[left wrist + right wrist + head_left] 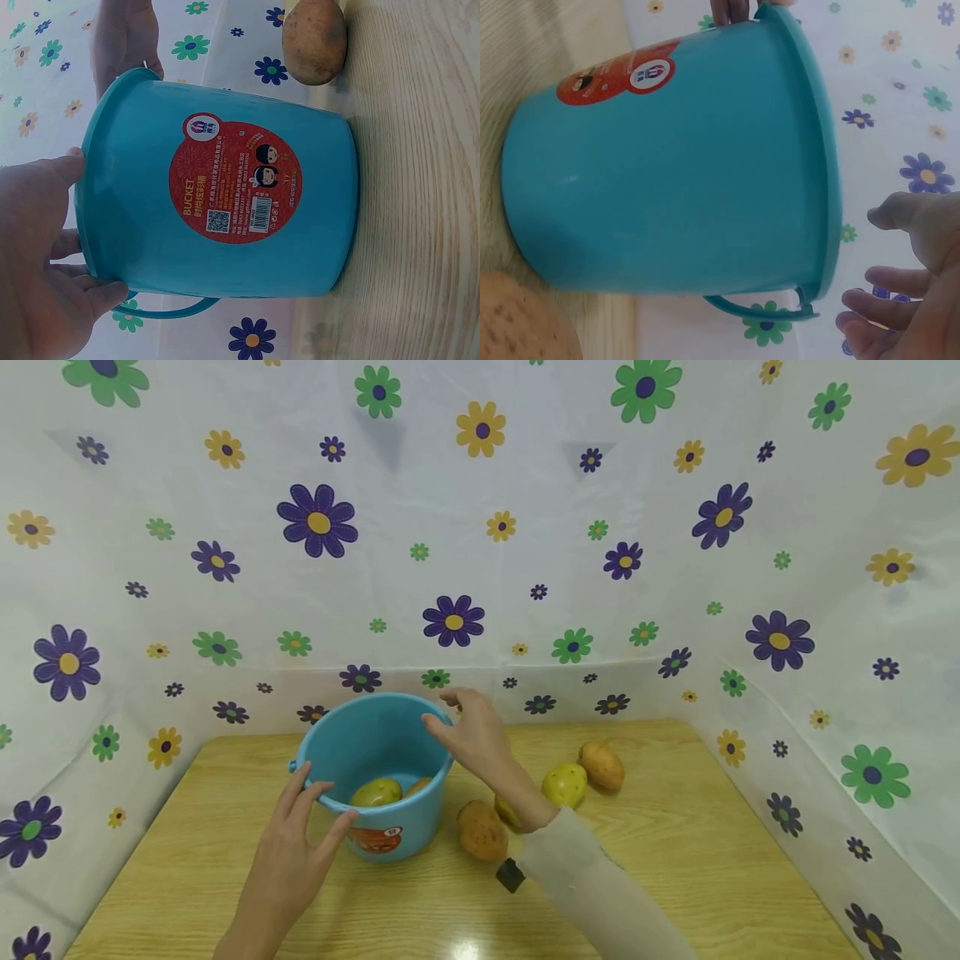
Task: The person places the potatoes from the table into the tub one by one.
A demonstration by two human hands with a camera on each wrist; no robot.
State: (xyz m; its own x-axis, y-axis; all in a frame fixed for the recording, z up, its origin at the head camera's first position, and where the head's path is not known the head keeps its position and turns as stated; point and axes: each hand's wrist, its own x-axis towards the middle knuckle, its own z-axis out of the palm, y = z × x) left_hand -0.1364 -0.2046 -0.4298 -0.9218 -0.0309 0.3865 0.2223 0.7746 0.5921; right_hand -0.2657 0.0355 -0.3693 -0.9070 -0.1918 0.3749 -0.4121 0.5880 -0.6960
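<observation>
On the wooden table point(187, 860), left of centre in the head view, my blue bucket point(420, 827) stands mouth up between my two hands. A yellow-green piece point(377, 792) and a brown piece point(417, 787) lie inside, partly cut off by the near rim. Its wall bears a red sticker point(236, 184), and the handle point(165, 314) hangs down outside.

My left hand point(296, 843) grips the rim at the near left, fingers bent over it, thumb set apart against the edge nearest me, wrist low and the forearm reaching up from below. My right hand point(476, 735) hovers just beside the right rim, holding nothing, thumb and fingers spread and loosely bent; the right wrist view shows a gap between them and the bucket. That forearm, in a pale sleeve point(592, 877), slants in from the lower right.

Beneath and beside my right wrist sit a spotted potato point(482, 831), near the bucket, a yellow-green fruit point(565, 785), and a farther potato point(602, 766). Flower-printed cloth point(420, 485) rises behind.
</observation>
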